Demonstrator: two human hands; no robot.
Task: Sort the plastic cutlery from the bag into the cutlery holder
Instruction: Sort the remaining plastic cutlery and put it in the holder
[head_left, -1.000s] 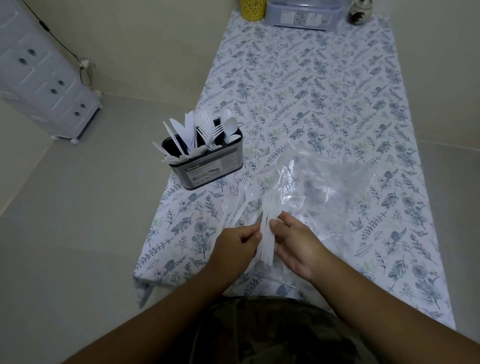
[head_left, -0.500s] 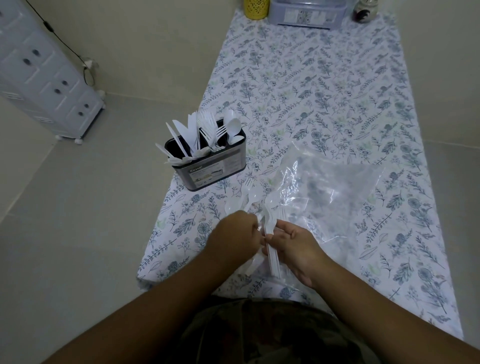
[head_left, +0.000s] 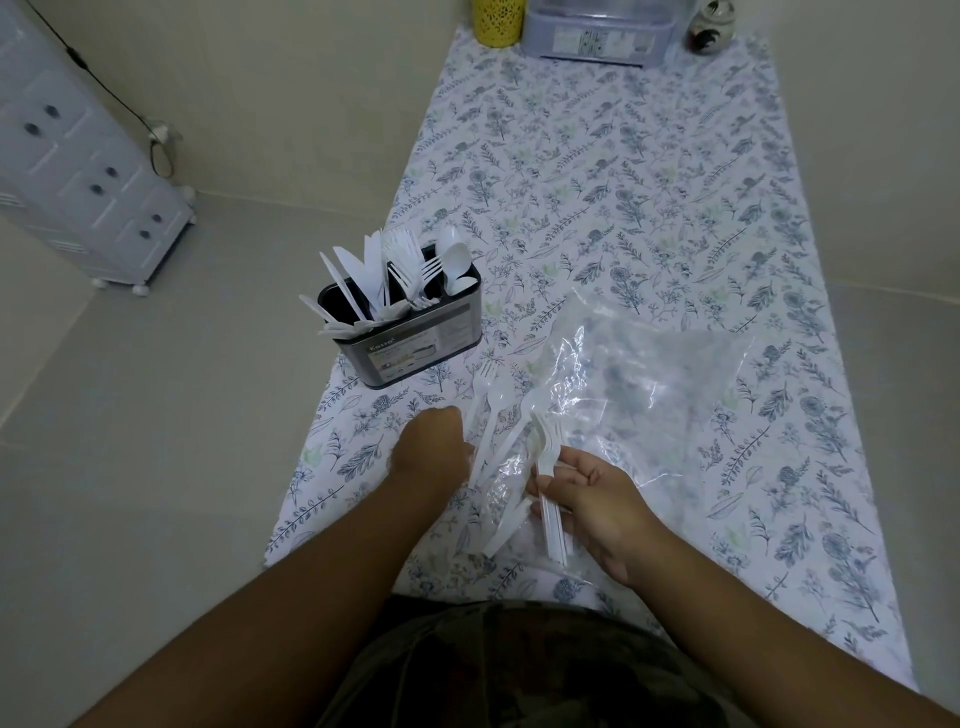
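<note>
A: What's furthest left?

B: A white cabinet (head_left: 78, 171) on the floor, with a dark cord (head_left: 104, 88) on the wall behind it. Then the table (head_left: 597, 182) begins, under a leaf-print cloth.

A: And the holder?

B: The holder (head_left: 421, 340) stands near the table's left edge, dark with a label on its front. Knives (head_left: 353, 275) lean out of its left part, forks (head_left: 408, 260) stand in the middle, spoons (head_left: 454, 257) on the right.

A: The left hand?

B: The left hand (head_left: 428, 452) is just in front of the holder, curled into a loose fist with its back to the camera. It touches the handles of loose cutlery (head_left: 491, 415) on the cloth, a fork and a spoon among them, but I cannot tell whether the fingers actually grip anything.

A: Next to that?

B: The right hand (head_left: 597, 499), palm turned left, closed around a bundle of forks (head_left: 550, 478) held upright, tines at the top and handles sticking out below the palm.

A: Where is the bag?

B: The bag (head_left: 649, 384) lies flat and crumpled on the cloth, beyond and right of the right hand, its near edge under the cutlery. It is clear, and I cannot make out anything inside.

A: Anything at the far end?

B: A yellow cup (head_left: 496, 21), a grey box (head_left: 597, 31) and a small jar (head_left: 709, 28), in a row.
</note>
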